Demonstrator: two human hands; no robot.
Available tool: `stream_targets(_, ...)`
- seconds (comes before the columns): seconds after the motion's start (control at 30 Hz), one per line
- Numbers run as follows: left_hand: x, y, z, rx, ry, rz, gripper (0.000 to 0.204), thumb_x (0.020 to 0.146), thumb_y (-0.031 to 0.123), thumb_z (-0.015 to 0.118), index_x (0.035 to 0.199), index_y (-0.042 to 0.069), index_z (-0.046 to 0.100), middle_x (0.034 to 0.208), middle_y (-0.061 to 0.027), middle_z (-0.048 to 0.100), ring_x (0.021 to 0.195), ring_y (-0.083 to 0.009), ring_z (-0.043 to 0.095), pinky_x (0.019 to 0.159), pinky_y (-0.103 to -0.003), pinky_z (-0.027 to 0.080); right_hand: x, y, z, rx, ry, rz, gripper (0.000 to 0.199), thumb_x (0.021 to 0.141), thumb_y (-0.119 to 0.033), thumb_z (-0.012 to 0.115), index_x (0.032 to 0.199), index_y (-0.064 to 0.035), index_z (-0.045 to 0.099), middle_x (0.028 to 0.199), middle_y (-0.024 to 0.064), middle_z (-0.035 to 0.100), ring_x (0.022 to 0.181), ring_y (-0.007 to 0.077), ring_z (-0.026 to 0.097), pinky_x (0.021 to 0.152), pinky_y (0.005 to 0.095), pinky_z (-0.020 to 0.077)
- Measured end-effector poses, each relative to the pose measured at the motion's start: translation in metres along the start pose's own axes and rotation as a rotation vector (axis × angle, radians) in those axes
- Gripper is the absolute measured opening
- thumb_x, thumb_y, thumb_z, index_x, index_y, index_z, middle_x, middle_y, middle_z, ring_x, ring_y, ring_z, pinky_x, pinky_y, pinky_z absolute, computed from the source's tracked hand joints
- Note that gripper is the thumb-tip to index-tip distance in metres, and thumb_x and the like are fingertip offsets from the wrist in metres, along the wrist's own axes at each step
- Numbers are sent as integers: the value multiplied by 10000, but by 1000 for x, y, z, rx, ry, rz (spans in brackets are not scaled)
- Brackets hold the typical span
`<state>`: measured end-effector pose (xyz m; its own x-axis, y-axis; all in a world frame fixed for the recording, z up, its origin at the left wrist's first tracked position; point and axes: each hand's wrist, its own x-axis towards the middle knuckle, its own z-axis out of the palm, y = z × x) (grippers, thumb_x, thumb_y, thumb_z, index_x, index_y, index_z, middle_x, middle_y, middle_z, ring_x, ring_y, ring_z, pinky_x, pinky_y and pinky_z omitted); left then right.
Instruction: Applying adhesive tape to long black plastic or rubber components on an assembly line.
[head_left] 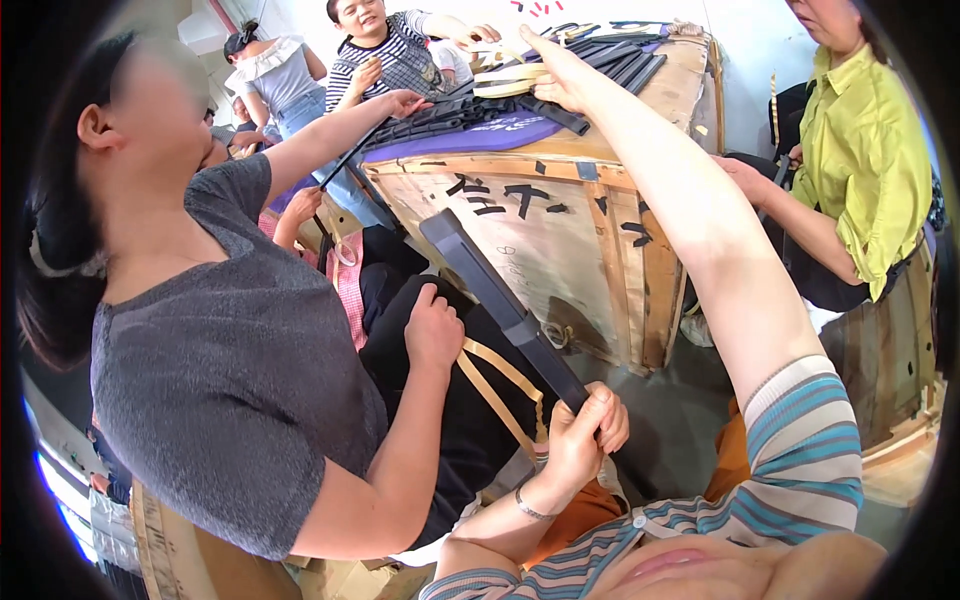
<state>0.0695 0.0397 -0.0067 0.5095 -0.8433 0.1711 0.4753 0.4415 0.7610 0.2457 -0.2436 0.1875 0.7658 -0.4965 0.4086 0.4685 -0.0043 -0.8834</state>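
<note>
My left hand (588,432) is wrapped round the lower end of a long black plastic bar (492,290). The bar slants up and to the left, with a wider block at its upper end. Across the bench, my right hand (562,80) is stretched far out with its fingers apart. It is at a bundle of cream-coloured strips (510,76); whether it touches them is hard to see. Beneath and around those strips lie many black bars (440,122) on a purple cloth (520,134).
A large wooden crate (540,250) serves as the bench. Close on my left, a person in a grey top (230,350) has one hand at the black bars and a cream strip (500,405) by the other. Others stand behind the crate and at right, one in a yellow shirt (870,160).
</note>
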Motion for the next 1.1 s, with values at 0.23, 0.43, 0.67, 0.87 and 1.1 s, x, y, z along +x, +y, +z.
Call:
stream_targets(0.23,-4,7,-37,77,45,93,321,905,150,488,616,71,374,506,15,329,420,-76,305,399,-220,252,34,8,14,-1192,180,-212,920,615,-535,692,1280,8,362,1242,243,436,1201,368,377,1006,397,320)
stream_targets(0.43,1,10,-47,170,58,0,289,904,152,493,646,47,418,531,6,388,447,-69,343,429,-214,272,80,42,1,-1443,163,-444,1127,503,-314,814,1361,-54,130,1383,212,243,1272,351,270,1041,403,284)
stream_targets(0.67,-10,6,-66,260,194,12,248,906,147,492,692,24,470,551,-1,431,461,-65,364,445,-218,289,103,56,13,-1523,121,-275,1172,489,-148,827,1391,-124,79,1438,161,156,1314,322,201,1052,407,274)
stream_targets(0.87,-11,6,-78,254,196,79,220,903,135,497,716,22,475,559,-2,430,459,-70,365,442,-220,281,119,66,12,-1674,69,-178,878,578,-158,767,1328,-162,311,1160,129,540,1104,303,483,900,454,386)
stream_targets(1.1,-19,30,-73,267,194,84,233,900,138,496,692,39,461,547,6,419,454,-62,360,441,-213,281,68,-2,41,-1474,239,-528,269,794,-262,567,875,-11,614,841,172,638,804,297,622,715,387,481)
